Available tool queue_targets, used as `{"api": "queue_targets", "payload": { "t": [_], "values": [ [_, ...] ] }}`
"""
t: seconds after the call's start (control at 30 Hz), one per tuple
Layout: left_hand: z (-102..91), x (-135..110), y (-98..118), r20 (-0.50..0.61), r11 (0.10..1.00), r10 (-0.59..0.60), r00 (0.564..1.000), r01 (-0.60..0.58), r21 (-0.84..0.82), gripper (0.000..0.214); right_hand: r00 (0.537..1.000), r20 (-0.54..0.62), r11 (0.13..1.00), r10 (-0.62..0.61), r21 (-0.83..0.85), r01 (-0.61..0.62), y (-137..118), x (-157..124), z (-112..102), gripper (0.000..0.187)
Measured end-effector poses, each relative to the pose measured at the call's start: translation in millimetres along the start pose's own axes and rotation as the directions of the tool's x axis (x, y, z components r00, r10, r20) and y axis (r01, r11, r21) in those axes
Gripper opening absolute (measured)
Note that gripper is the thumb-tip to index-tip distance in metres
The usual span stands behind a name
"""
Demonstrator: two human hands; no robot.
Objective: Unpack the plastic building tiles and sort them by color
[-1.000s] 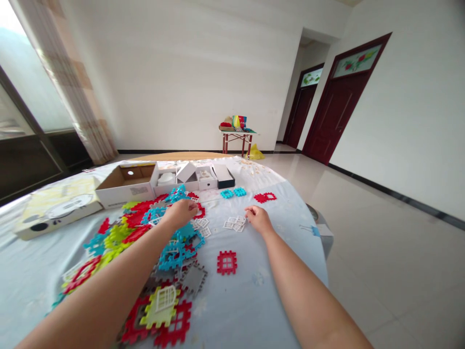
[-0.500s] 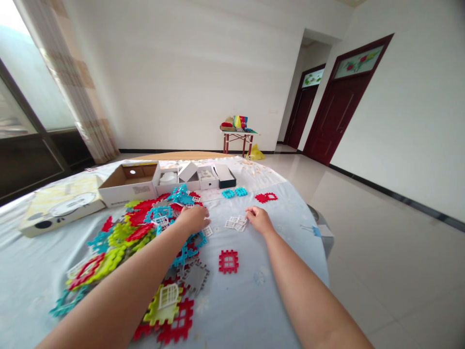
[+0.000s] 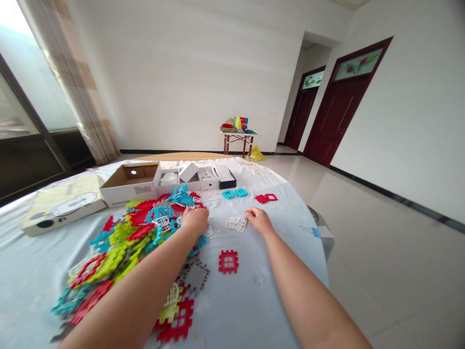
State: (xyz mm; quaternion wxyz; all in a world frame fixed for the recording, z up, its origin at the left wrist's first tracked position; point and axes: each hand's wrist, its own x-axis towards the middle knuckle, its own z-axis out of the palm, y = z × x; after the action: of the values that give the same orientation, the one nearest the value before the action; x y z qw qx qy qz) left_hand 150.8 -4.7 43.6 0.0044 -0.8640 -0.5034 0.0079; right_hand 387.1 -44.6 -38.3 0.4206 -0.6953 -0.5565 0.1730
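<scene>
My left hand (image 3: 196, 220) is at the right edge of a heap of plastic interlocking panels (image 3: 127, 232) in red, lime, blue and grey. Its fingers are curled downward, and whatever they grip is hidden. A small white lattice window piece (image 3: 208, 231) shows beside it. My right hand (image 3: 259, 220) has its fingers drawn together in a pinch at the right side of several overlapping white window pieces (image 3: 236, 223). Anything between those fingertips is too small to make out. Nearer me lies a red notched panel (image 3: 228, 261) with a white window in its middle.
Two blue panels (image 3: 234, 193) and joined red pieces (image 3: 266, 198) lie farther back. Along the far left stand an open cardboard box (image 3: 131, 186), small white boxes (image 3: 188, 180) and a pale yellow box (image 3: 63, 206). A cloth (image 3: 254, 310) covers the rounded table.
My left hand has turned a little, and its forearm has shifted right, uncovering a red panel at the lower left. My right hand has hardly moved.
</scene>
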Motion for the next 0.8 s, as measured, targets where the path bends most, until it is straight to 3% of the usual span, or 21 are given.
{"api": "queue_targets", "payload": {
  "t": [0.27,0.47,0.8],
  "values": [
    [-13.0,-7,-3,-0.144,0.986,-0.033,0.989,0.009,-0.165,0.029,1.000,-0.006,1.000,0.012,0.006,-0.012,-1,1,-1,0.024],
    [-26.7,-19,-2,-0.211,0.947,-0.004,0.978,-0.065,-0.316,0.030,1.000,-0.014,0.999,0.024,-0.027,-0.025,-6,2,2,0.023],
    [-16.5,-3,2,-0.104,0.892,0.107,0.989,-0.142,-0.428,0.033,0.997,-0.069,0.996,0.017,-0.090,-0.023,-11,2,0,0.022]
  ]
}}
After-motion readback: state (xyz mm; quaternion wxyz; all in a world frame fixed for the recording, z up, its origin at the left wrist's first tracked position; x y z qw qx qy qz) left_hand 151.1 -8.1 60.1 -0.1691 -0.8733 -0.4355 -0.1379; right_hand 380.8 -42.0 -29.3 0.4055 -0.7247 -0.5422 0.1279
